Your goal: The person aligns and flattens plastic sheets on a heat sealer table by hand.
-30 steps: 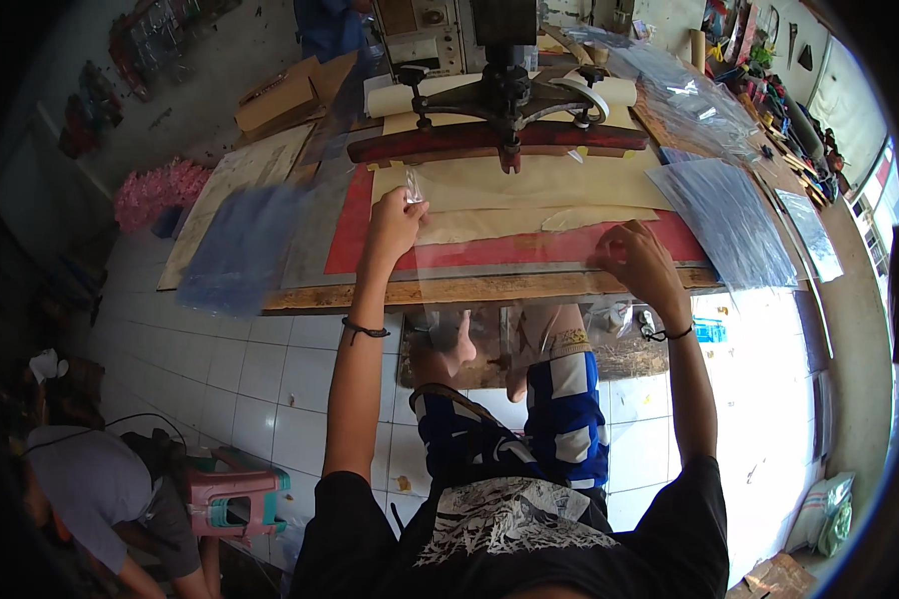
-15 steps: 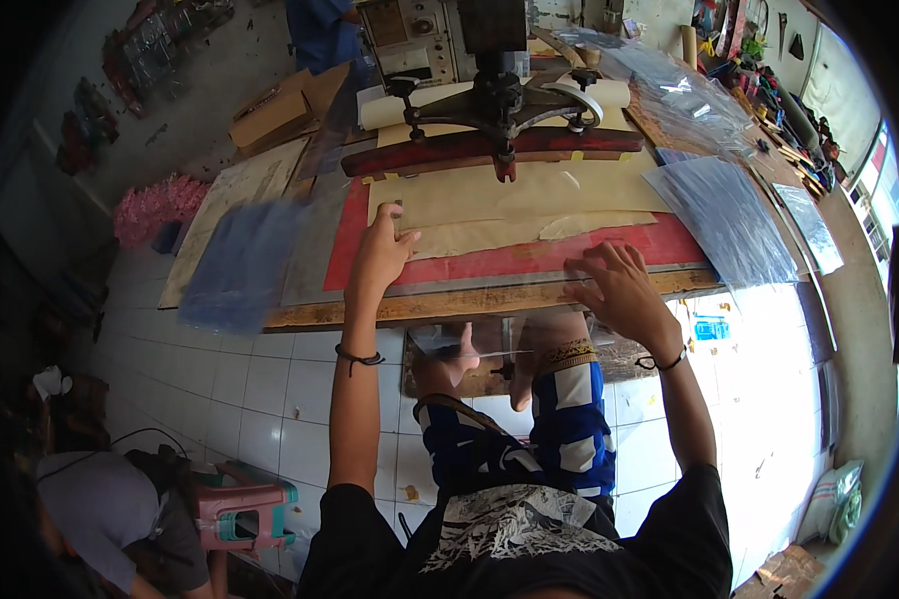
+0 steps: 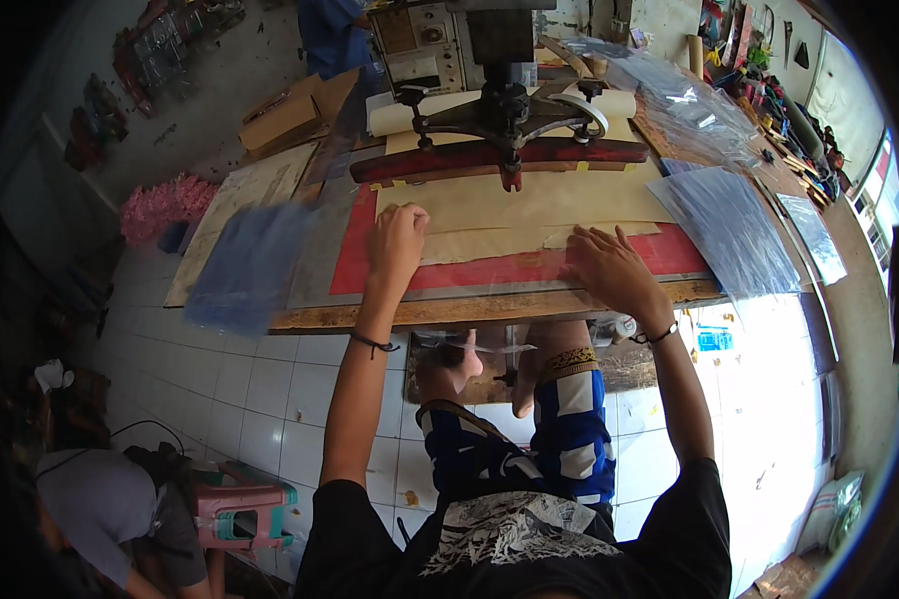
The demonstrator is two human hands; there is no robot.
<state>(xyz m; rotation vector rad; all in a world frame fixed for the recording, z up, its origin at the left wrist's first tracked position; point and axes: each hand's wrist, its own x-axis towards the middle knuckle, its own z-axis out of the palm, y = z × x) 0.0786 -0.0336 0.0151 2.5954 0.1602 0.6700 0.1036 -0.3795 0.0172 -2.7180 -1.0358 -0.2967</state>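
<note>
We saw the left hand [image 3: 398, 245] curled over the paper [image 3: 514, 205], its grip unclear, the right hand [image 3: 617, 268] splayed at the near edge.

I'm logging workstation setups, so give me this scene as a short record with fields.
Left hand: left hand with curled fingers, at the left part of the tan sheet; whether it grips anything is unclear
Right hand: right hand, fingers spread, at the sheet's near edge
Under sheet: red mat
Above sheet: dark red bar on a black bracket
Table left: bluish plastic sheets, cardboard box
Table right: clear plastic sheets
Floor, lower left: pink-and-teal stool near a bent-over person
</note>
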